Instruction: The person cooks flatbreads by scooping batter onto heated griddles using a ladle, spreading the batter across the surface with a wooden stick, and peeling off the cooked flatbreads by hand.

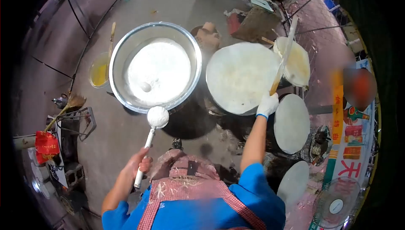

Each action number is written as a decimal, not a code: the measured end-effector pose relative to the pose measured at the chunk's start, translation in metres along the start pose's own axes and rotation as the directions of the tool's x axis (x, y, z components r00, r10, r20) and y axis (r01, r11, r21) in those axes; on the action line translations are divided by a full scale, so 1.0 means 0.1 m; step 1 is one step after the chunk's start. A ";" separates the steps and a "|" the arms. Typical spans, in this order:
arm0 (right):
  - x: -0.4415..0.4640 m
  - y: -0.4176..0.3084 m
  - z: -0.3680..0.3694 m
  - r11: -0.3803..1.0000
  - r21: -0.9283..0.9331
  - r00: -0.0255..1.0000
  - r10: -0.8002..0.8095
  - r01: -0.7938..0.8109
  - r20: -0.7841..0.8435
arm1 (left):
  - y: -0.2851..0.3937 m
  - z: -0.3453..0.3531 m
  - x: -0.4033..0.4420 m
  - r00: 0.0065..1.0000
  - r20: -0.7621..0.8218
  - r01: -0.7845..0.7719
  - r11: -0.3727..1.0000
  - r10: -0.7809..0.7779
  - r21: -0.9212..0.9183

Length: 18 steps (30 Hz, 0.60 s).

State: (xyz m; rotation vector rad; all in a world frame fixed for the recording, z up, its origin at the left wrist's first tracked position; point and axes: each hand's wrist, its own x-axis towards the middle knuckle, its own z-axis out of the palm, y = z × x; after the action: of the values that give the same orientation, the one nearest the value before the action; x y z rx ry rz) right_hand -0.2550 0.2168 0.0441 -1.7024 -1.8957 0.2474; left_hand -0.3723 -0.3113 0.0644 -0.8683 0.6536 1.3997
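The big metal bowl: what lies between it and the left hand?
In the head view, a ladle: the left hand grips its handle, and its white-filled cup overlaps the near rim of the big metal bowl; whether they touch is unclear.

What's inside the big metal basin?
The basin holds a white mixture, with a small rounded bump on its near part; I can't tell what the bump is. The glare blurs surface detail, and the mixture covers the basin's floor and anything sunk in it.

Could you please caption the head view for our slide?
Left hand holds a filled ladle near a metal basin; gloved right hand holds a long stick.
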 end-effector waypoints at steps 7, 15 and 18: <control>0.33 -0.81 -0.63 0.936 0.112 0.936 -0.314 0.334 -0.160 | 0.04 0.44 0.20 0.997 0.035 -0.074 0.997 0.074 -0.025; 3.40 0.03 -0.76 0.890 0.287 0.894 -0.412 0.354 0.177 | -0.41 1.01 0.70 0.980 0.148 -0.099 0.969 0.135 -0.227; 3.87 -0.33 -1.66 0.829 -0.251 0.866 -0.488 0.500 0.111 | -0.56 1.24 0.92 0.982 0.153 -0.051 0.939 0.109 -0.339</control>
State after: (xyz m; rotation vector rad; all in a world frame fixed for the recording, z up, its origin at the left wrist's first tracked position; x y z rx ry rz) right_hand -0.2054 0.5422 0.3083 -1.2976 -2.4136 -0.1940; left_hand -0.3219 -0.1554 0.0639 -0.9815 0.3263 1.6693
